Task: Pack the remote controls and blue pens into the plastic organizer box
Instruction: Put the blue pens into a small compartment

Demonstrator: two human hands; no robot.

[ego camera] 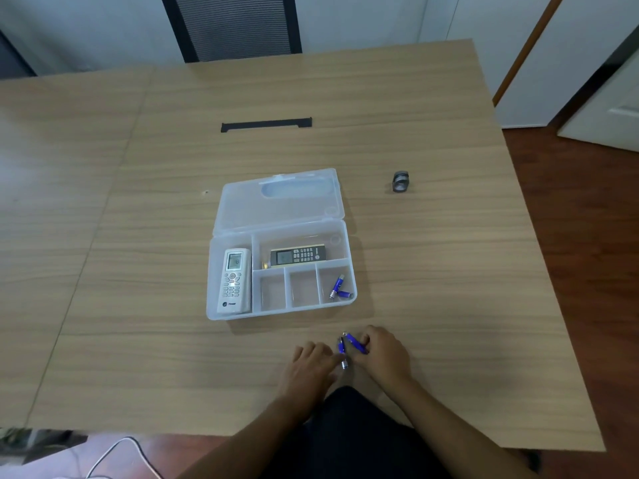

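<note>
The clear plastic organizer box (350, 252) lies open mid-table, its lid folded back. A white remote (235, 280) fills the left compartment. A dark remote (297, 255) lies in the wide rear compartment. Two blue pens (339, 288) rest in the front right compartment. In front of the box, my left hand (311, 369) touches one blue pen (342, 350) with its fingertips. My right hand (385, 352) pinches another blue pen (356, 344). Both pens are close to the table top.
A small grey metal clip (401, 181) stands to the right of the box. A black cable-slot strip (266, 124) is set in the table further back. A mesh-backed chair (235, 25) stands behind the far edge. The table's right edge drops to a wooden floor.
</note>
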